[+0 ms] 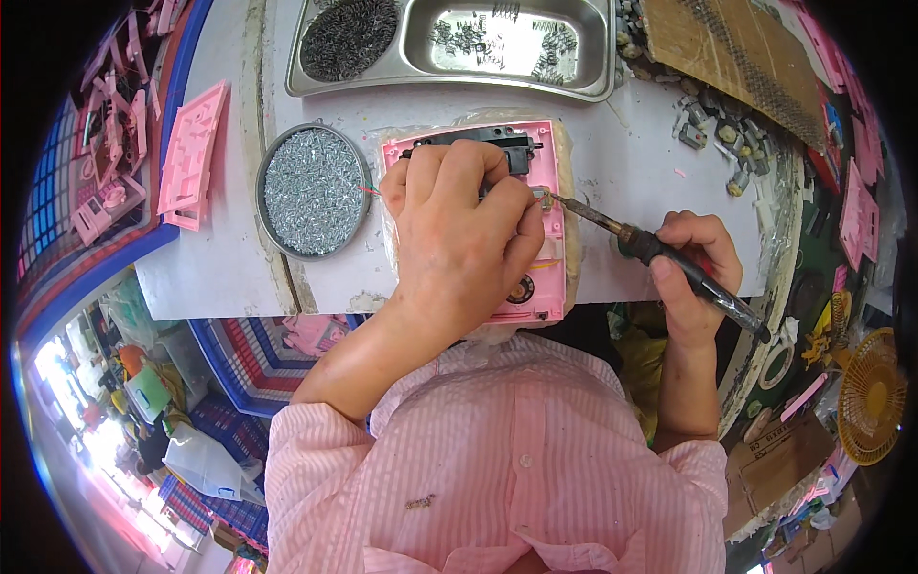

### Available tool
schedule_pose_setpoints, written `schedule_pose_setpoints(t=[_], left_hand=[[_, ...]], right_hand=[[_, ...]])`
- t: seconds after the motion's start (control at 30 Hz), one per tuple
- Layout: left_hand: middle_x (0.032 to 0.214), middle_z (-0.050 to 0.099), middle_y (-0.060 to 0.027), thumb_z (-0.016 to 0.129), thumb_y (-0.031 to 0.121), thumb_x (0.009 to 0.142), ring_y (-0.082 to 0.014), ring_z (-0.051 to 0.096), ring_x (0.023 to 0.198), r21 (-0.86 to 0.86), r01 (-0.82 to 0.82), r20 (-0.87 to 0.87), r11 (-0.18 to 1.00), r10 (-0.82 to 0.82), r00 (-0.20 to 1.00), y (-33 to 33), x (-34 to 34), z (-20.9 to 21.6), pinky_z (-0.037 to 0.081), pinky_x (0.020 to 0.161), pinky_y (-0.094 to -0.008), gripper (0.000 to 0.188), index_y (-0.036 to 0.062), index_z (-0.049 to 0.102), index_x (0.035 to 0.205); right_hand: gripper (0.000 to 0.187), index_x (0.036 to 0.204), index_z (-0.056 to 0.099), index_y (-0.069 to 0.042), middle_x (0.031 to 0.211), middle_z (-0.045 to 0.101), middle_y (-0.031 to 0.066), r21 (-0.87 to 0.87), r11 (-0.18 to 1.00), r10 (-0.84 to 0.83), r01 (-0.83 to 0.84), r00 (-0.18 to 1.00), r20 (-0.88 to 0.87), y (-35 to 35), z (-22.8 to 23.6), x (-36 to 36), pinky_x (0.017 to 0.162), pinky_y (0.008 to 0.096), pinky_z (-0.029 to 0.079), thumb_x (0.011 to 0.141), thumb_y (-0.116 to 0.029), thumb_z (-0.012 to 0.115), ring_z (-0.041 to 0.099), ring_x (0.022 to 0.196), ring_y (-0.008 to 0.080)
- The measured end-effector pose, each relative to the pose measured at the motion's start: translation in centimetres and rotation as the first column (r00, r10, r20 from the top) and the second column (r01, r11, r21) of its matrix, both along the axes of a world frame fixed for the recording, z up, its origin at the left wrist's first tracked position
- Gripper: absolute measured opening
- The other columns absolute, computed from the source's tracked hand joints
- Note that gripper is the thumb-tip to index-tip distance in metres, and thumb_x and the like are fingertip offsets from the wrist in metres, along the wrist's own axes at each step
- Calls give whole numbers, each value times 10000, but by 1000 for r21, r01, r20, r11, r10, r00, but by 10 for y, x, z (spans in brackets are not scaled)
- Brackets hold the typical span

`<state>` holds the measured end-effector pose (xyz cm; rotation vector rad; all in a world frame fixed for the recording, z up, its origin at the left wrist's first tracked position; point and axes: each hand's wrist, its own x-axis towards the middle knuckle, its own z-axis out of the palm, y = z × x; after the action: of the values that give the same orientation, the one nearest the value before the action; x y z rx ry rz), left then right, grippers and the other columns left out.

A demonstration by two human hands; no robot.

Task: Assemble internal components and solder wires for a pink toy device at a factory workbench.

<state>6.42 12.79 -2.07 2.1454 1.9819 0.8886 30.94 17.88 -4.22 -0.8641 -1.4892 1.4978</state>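
A pink plastic casing (pixel 550 287) lies on a padded, plastic-wrapped block at the near edge of the table. Black moulded parts (pixel 517 145) sit at its far end, and a dark round part (pixel 521 289) at its near end. My left hand (pixel 459 215) rests over the casing, fingers bent and pressed together; whatever they pinch is hidden. A thin red wire (pixel 369 190) sticks out beside that hand. My right hand (pixel 698 277) grips a soldering iron (pixel 639 244) by its black handle. The iron's tip is at a small silvery part (pixel 543 198) beside my left fingers.
A round dish (pixel 265 215) of small metal pieces stands left of the casing. Beyond it is a steel tray (pixel 402 81) holding springs. Small motors (pixel 746 143) and a cardboard sheet (pixel 727 48) lie at the far right. Pink plastic parts (pixel 191 158) are at the left; a yellow fan (pixel 872 397) is at right.
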Motion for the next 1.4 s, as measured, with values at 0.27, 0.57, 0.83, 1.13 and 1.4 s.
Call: schedule_pose_setpoints(t=[0.27,0.57,0.83,1.13,1.4], left_hand=[[927,571,-31,802,135,696,-239,533,875,2,-7,-6,1000,7,1000,1,2,1,336,813,-389,149,119,697,800],[946,585,-34,795,116,682,-242,537,881,24,-21,-17,999,22,1000,2,4,0,342,814,-392,163,116,693,809],[937,581,-36,791,118,684,-248,539,877,39,-17,-35,999,18,999,3,4,-1,348,811,-395,158,116,687,802],[957,581,-41,798,154,701,-254,539,905,22,-21,-62,1000,23,998,1,5,1,346,839,-403,165,112,690,818],[1068,622,-64,832,251,721,-280,565,1065,-136,-51,-265,989,14,964,-23,-38,46,330,1003,-455,270,102,685,892]], right_hand=[[261,1047,607,16,892,632,47,33,999,10,-11,1000,19,0,1,-3,681,222,408,860,-76,765,520,742,72],[262,1033,636,8,804,611,48,209,975,51,-74,992,112,3,-1,1,595,248,384,816,-46,772,500,662,95],[304,1005,660,0,728,600,66,537,834,49,-126,987,156,12,6,-1,516,285,370,735,-13,799,512,583,163],[283,1002,657,11,716,589,65,497,861,47,-112,989,141,9,7,0,509,277,344,757,-27,793,492,572,150],[278,1014,642,36,728,572,71,473,880,-18,-36,994,109,12,18,20,566,278,347,770,-8,765,493,627,155]])
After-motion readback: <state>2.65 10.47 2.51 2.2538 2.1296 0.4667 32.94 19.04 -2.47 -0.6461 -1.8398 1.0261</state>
